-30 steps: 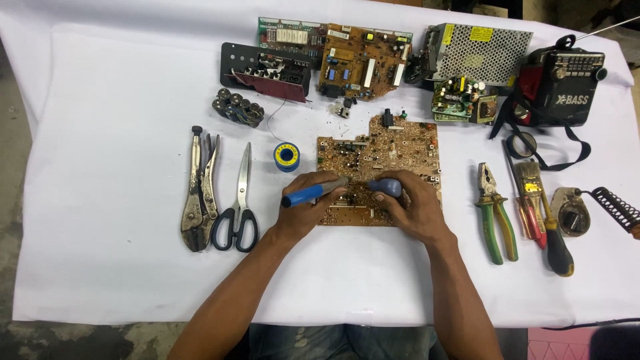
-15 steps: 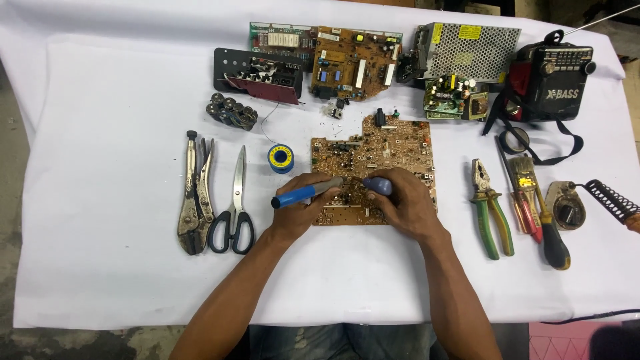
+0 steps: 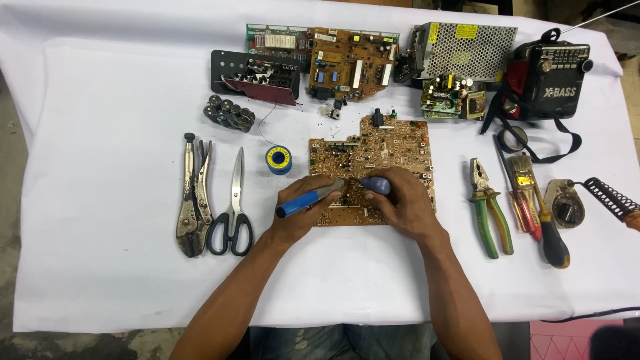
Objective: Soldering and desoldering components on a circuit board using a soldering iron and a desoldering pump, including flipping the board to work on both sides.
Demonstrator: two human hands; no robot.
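Observation:
A brown circuit board (image 3: 393,150) lies flat on the white cloth in the middle of the table. My left hand (image 3: 300,213) grips a blue-handled soldering iron (image 3: 308,198), its grey tip resting on the board's lower left part. My right hand (image 3: 400,203) rests on the board's lower right and holds a small blue rubber bulb (image 3: 375,184), whose nozzle points left toward the iron's tip. The two tips sit close together over the board.
Left of the board lie locking pliers (image 3: 192,197), scissors (image 3: 233,207), a solder spool (image 3: 279,160) and a capacitor cluster (image 3: 229,112). More boards (image 3: 350,63), a metal power supply (image 3: 463,50) and a radio (image 3: 547,70) line the back. Green pliers (image 3: 490,210), a brush, a screwdriver (image 3: 550,237) and an iron stand (image 3: 603,197) lie right.
Both hands stay on the board with the same tools. The view has shifted slightly; the iron and bulb barely moved.

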